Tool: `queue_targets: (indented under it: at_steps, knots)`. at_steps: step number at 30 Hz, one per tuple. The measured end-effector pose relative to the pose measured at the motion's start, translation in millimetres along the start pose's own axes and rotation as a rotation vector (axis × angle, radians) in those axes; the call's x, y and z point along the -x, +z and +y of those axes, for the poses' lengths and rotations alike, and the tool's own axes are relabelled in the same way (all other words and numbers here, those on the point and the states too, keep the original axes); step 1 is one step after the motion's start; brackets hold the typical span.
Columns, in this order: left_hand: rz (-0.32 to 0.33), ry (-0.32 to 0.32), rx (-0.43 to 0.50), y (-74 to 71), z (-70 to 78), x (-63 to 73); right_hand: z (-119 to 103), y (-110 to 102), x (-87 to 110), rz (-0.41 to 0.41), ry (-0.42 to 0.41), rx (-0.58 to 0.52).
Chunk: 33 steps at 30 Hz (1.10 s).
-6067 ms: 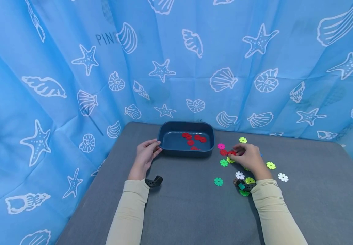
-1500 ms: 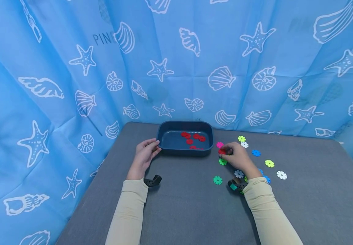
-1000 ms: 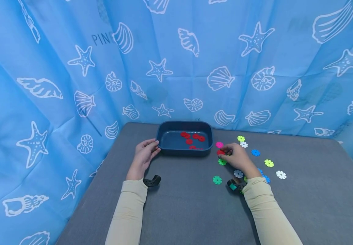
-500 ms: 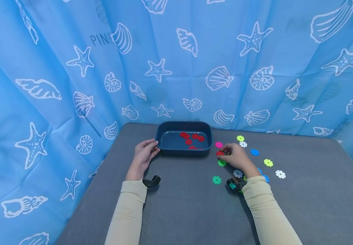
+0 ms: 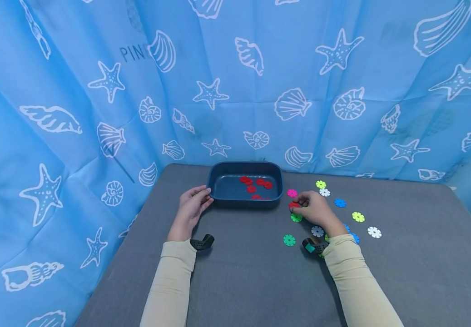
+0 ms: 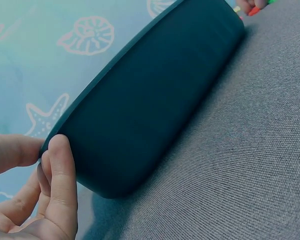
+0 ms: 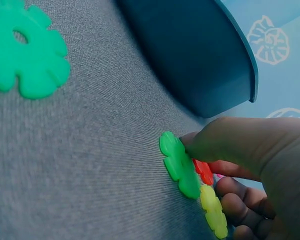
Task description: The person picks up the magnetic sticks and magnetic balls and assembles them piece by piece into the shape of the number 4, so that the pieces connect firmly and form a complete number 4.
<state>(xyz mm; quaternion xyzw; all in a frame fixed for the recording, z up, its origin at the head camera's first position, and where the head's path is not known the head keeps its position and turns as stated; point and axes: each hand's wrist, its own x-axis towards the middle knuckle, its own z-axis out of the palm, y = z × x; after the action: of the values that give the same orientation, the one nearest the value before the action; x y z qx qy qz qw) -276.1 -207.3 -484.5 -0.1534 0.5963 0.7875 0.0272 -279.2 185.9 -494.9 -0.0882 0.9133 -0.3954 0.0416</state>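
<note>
My left hand (image 5: 192, 206) grips the left end of a dark blue rectangular tray (image 5: 245, 203), thumb at the rim and fingers against the outer wall, as the left wrist view shows. Several red notched plastic discs (image 5: 251, 189) lie inside it. Right of the tray, my right hand (image 5: 314, 209) pinches a red notched disc (image 5: 294, 205) at table level between thumb and index finger. Right beside the thumb lies a green disc (image 7: 180, 165), with a yellow disc (image 7: 213, 211) under the curled fingers. The red disc (image 7: 203, 171) is partly hidden behind the thumb and the green one.
More discs are scattered on the grey table around my right arm: pink (image 5: 292, 193), blue (image 5: 339, 203), white (image 5: 374, 232), yellow (image 5: 358, 216) and green (image 5: 289, 240). Some lie partly under the wrist. A blue shell-print curtain (image 5: 255, 91) hangs behind the table.
Compared with six seconds ago, my right hand is slightly further left, uncovering white and blue discs. Only one red disc shows by it now, instead of two. My left hand stays on the tray.
</note>
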Motion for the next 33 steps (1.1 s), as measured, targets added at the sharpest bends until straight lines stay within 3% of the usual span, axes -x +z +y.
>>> queue_targets:
  at_steps: [10, 33]
  knots:
    - [0.005, -0.007, 0.010, 0.2, -0.5, -1.1, -0.1, 0.5, -1.1, -0.002, 0.020, -0.010]
    - [0.001, -0.006, 0.001, -0.3, 0.4, -0.4, -0.8, -0.9, 0.6, -0.005, -0.025, 0.035]
